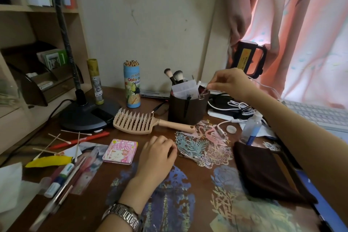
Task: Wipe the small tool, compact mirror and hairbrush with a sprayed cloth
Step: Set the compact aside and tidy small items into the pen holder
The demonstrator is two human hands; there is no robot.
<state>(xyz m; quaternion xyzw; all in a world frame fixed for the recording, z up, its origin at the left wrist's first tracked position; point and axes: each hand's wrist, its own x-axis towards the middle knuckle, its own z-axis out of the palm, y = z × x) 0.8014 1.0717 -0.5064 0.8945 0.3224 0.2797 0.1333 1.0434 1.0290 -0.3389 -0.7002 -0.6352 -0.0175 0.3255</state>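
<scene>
At one o'clock, over its storage holder (186,113), the right hand (228,84) pinches what seems the small tool (204,94); the left hand (156,154) lies slack, empty.

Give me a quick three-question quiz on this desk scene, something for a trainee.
1. True or false: the brush lies bristles up.
2. The right hand pinches a small tool over: A the brown cup; B a drawer; C a shelf.
3. Fill in: the left hand rests beside the pink ___.

Key: 1 true; 2 A; 3 mirror.
</scene>
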